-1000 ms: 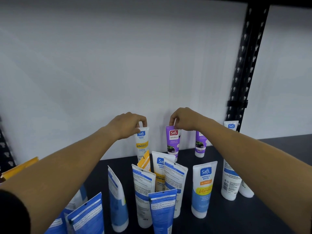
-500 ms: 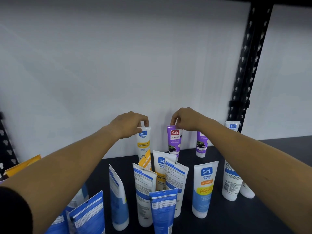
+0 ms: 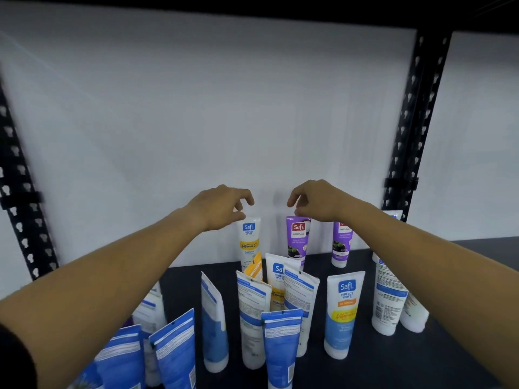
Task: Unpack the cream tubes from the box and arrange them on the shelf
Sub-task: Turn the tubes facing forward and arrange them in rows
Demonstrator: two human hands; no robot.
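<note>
Cream tubes (image 3: 343,313) are looking like smooth glossy plastic, printed labels catching light. Under them, shelf (image 3: 438,360) is showing matt black. Behind them, perforated posts (image 3: 415,113) are appearing painted metal; backing panel (image 3: 224,108) matt white.

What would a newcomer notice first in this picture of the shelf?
Two bare hands reach to the back of the dark shelf: the left hand above a white Vitamin C tube, the right hand above a purple tube. In front, many blue-and-white tubes stand cap down in a loose crowd.
</note>
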